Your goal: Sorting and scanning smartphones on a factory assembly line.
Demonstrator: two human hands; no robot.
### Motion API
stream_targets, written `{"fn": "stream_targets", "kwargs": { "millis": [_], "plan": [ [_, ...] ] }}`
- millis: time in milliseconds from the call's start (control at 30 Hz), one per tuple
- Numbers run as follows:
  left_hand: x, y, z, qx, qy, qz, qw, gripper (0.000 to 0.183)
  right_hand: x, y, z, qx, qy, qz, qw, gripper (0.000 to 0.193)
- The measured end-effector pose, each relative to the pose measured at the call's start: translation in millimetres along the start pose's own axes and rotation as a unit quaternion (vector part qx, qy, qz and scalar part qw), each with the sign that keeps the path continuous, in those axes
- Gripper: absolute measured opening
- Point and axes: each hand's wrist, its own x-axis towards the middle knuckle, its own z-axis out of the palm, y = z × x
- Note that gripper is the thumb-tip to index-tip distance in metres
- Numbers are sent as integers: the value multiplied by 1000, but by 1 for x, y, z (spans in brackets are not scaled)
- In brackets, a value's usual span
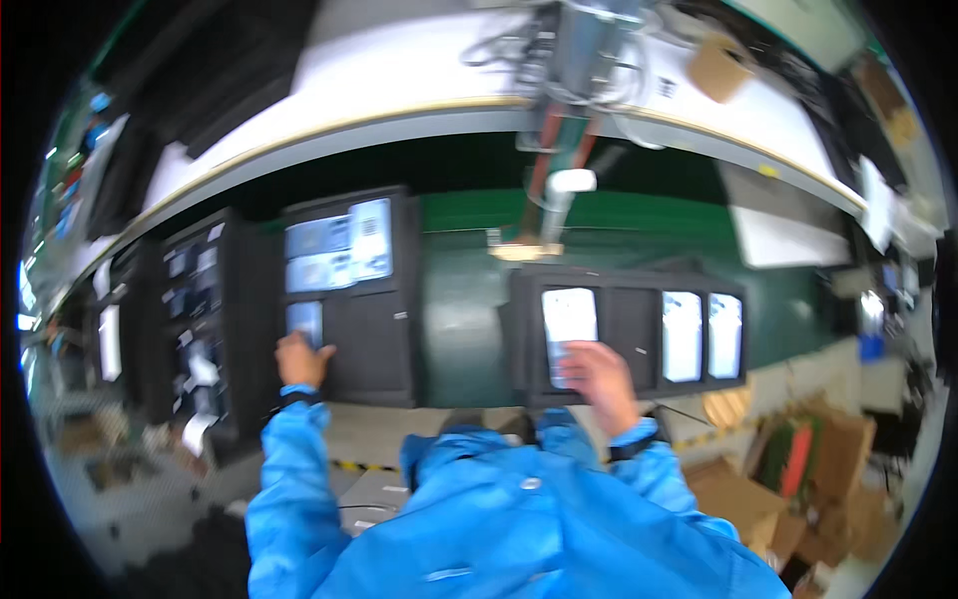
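My left hand (304, 361) is at the near end of a small bluish rectangular panel (304, 319) in the left black tray (364, 354). Its thumb and fingers sit around the panel's near edge, which they hide. Several pale panels (370, 240) lie in the far half of that tray. My right hand (601, 377) reaches over a bright white phone-like panel (569, 314) in the right black tray (631, 329). The fingers are stretched out across its near part; blur hides how firmly they touch. Two more bright panels (682, 336) stand in that tray's right slots.
More dark trays (205, 319) holding small pieces are at the left. A lamp-like white fitting (572, 181) on a post rises behind the green work surface (459, 329). Beyond runs a white shelf (399, 75) with cables and a tape roll (718, 68). Cardboard boxes (733, 499) lie right.
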Motion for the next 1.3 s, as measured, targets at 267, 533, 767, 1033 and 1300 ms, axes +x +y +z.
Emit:
{"fn": "stream_targets", "kwargs": {
  "millis": [267,533,767,1033,1300],
  "plan": [
    [46,13,-7,25,-9,14,1000,34,-37,64,38,-25,76,-60,995,18],
    [-61,135,-142,-325,71,422,844,28,-58,10,38,121,-119,55,984,51],
    [-135,286,-131,-424,-51,536,728,36,-37,19,-34,78,12,-51,996,46],
    [-107,233,-105,-608,-78,105,783,19,42,9,-138,-397,225,-243,856,66],
    [104,162,-368,-418,442,191,770,44,11,4,-98,-446,187,-302,822,56]
  ]
}}
